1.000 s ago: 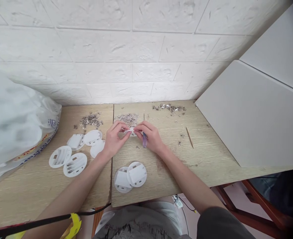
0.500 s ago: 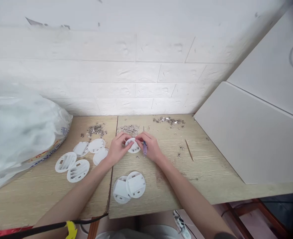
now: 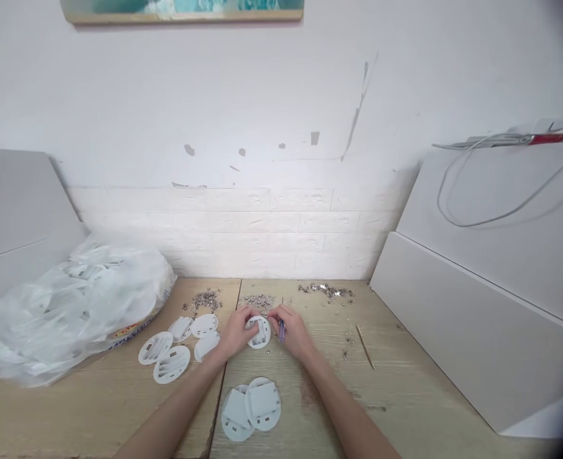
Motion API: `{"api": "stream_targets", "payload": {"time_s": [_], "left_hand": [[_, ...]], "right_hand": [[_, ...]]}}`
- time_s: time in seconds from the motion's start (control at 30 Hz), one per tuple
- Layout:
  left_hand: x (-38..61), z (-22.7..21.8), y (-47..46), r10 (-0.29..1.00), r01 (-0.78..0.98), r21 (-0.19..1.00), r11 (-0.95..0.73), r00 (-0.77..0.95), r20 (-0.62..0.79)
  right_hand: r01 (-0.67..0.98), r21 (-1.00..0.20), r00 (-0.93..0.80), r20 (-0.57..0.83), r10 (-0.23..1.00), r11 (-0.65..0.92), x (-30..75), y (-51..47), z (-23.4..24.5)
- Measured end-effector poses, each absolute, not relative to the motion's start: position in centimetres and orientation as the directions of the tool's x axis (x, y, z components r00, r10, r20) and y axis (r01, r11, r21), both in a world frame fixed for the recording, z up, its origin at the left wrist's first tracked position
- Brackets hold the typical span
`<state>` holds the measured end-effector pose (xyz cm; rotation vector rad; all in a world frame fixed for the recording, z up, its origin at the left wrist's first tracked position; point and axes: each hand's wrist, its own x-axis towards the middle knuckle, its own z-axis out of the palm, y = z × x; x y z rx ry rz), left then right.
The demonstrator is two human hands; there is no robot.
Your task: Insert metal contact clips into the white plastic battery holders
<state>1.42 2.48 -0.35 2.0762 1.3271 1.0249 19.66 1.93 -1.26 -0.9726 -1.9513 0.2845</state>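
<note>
My left hand [image 3: 238,330] is closed on the left edge of a round white plastic piece [image 3: 260,333] with slotted compartments, the thumb lying over its face. Just to the right, my right hand [image 3: 291,330] is curled around a screwdriver [image 3: 282,331] with a clear purple handle, its thin shaft pointing away from me. The right fingertips are at the disc's upper right edge; whether they pinch a small part is too small to tell. Beyond both hands lies a pile of small shiny metal parts [image 3: 258,301].
Several similar white discs [image 3: 172,364] lie on the left, and two overlapping ones [image 3: 263,404] sit near me. More metal pieces [image 3: 206,299] are heaped at left and back right [image 3: 326,291]. A thin wooden stick [image 3: 365,347] lies right; a filled plastic bag [image 3: 90,306] stands far left.
The camera has tilted up, so the hands and table appear lower and more wall shows. The disc's face is turned more toward me. Both hands keep their holds.
</note>
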Motion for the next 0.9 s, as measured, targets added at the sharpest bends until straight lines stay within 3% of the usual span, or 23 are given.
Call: {"api": "stream_targets", "payload": {"time_s": [0.1, 0.17, 0.37, 0.5, 0.67, 0.9], "left_hand": [[0.7, -0.1, 1.7, 0.945, 0.501, 0.829, -0.247, 0.314, 0.092], [0.3, -0.1, 1.5, 0.924, 0.443, 0.875, -0.194, 0.382, 0.012], [0.7, -0.6, 3.0, 0.924, 0.349, 0.898, -0.269, 0.357, 0.139], [1.4, -1.2, 3.7, 0.903, 0.327, 0.881, -0.343, 0.372, 0.214], [1.5, -1.8, 3.6, 0.898, 0.3, 0.907, -0.295, 0.412, 0.156], [2.0, -1.4, 3.2, 0.911, 0.414, 0.85, -0.326, 0.378, 0.166]], "right_hand": [[0.527, -0.549, -0.24, 0.635, 0.734, 0.648, 20.0, 1.9, -0.9], [0.522, -0.561, -0.224, 0.637, 0.738, 0.643, 20.1, 1.9, -0.6], [0.484, -0.641, -0.305, 0.515, 0.801, 0.596, 19.4, 1.5, -0.6], [0.516, -0.678, -0.255, 0.463, 0.849, 0.524, 18.8, 1.6, -1.2], [0.51, -0.723, -0.231, 0.407, 0.884, 0.466, 18.3, 1.7, -1.3], [0.573, -0.704, -0.21, 0.37, 0.905, 0.42, 18.3, 1.2, -0.8]]}}
